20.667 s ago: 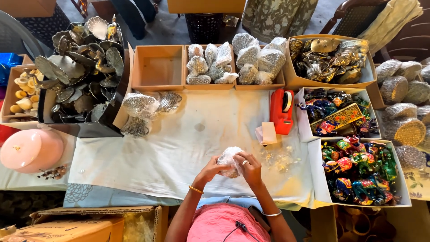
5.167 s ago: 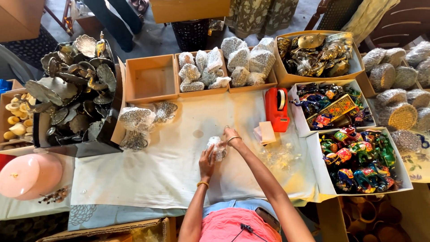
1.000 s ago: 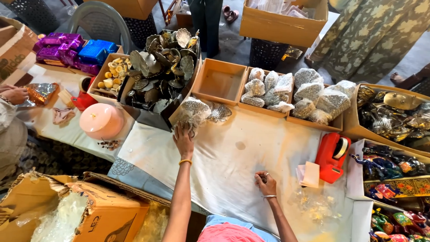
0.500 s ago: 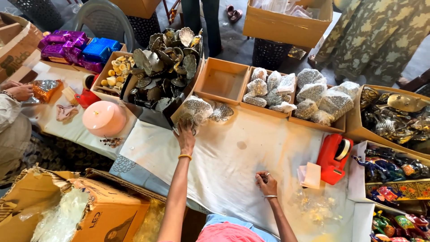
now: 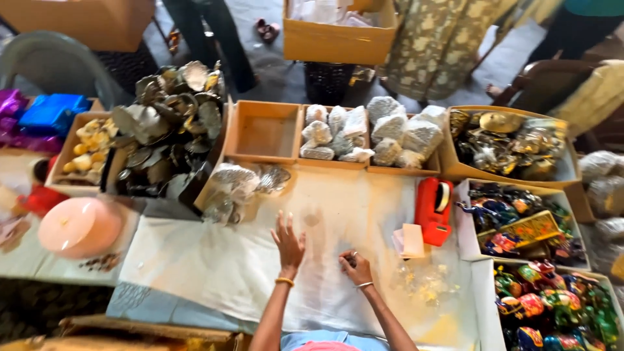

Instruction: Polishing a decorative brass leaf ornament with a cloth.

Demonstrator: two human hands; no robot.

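At a stall table spread with a pale cloth (image 5: 195,260), the left hand (image 5: 288,244) hovers with fingers splayed wide, holding nothing, over open cloth; the nearest goods, a heap of clear-wrapped silvery shell-shaped dishes (image 5: 235,185), lie near, up and to its left. The right hand (image 5: 355,266) is curled narrow beside it; whether it pinches anything cannot be told. Open cardboard boxes (image 5: 262,130) hem the far edge, a red tape dispenser (image 5: 433,209) and a tray of painted figurines (image 5: 552,305) the right.
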